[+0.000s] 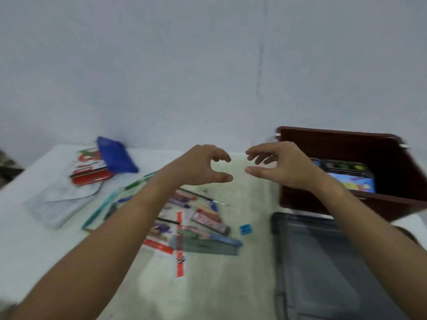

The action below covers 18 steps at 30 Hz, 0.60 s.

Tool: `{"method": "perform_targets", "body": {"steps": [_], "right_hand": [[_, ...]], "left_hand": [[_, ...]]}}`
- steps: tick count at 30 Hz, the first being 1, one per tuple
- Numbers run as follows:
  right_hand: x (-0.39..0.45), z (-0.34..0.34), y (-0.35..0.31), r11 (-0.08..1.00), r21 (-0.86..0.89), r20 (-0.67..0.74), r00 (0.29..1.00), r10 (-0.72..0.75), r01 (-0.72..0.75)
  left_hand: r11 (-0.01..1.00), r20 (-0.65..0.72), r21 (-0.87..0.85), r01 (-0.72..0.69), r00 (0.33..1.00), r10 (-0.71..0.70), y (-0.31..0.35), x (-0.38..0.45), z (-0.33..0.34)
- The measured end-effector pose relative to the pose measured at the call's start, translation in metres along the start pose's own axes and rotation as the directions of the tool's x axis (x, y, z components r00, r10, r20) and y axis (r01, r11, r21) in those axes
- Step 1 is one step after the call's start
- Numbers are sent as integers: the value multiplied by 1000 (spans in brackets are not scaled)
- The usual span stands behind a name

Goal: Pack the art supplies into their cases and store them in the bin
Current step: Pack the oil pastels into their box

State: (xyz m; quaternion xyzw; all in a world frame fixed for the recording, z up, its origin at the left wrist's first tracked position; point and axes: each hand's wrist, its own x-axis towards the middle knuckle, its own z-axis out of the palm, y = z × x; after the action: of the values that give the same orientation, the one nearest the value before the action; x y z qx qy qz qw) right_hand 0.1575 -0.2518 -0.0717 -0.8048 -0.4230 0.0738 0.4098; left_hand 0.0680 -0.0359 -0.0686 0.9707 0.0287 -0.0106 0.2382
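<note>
Roughly partway, by the look of it: one colourful case (353, 181) already down inside the brown bin (335, 144) at 3 o'clock, most else still out. Loose crayons and markers (205, 225) scattered at centre of the counter (219, 285), blurred, mixed with red-and-white paper strips (180, 257); small blue sharpener (245, 229) just beside them toward 3 o'clock. Green and teal pens (111, 204) lying toward 9 o'clock. Blue case (116, 155) and red tin (92, 176) stacked at 10 o'clock, near a grey pouch (62, 202). Dark lid (323, 262) flat at 5 o'clock, below the bin. Left hand (196, 167) and right hand (282, 167) raised above the clutter, fingers (221, 155) curled yet apart, empty, holding nothing.
</note>
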Motion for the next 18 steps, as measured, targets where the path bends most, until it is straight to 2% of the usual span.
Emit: {"method": "perform_targets", "body": {"steps": [4, 8, 11, 15, 18], "right_hand": [[39, 89, -43, 997, 63, 76, 995, -58, 53], [78, 185, -85, 994, 88, 158, 984, -84, 71], [108, 251, -115, 993, 106, 216, 974, -64, 42], [140, 322, -144, 999, 38, 283, 959, 12, -23], [156, 360, -156, 994, 1, 265, 959, 101, -105]], "left_hand": [[986, -31, -38, 162, 986, -163, -83, -67, -23], [945, -61, -48, 323, 944, -325, -168, -133, -51], [892, -114, -71, 446, 885, -452, -231, -170, -76], [799, -154, -55, 599, 785, -600, -315, -205, -95], [751, -173, -84, 655, 733, -658, -363, -219, -99]]}}
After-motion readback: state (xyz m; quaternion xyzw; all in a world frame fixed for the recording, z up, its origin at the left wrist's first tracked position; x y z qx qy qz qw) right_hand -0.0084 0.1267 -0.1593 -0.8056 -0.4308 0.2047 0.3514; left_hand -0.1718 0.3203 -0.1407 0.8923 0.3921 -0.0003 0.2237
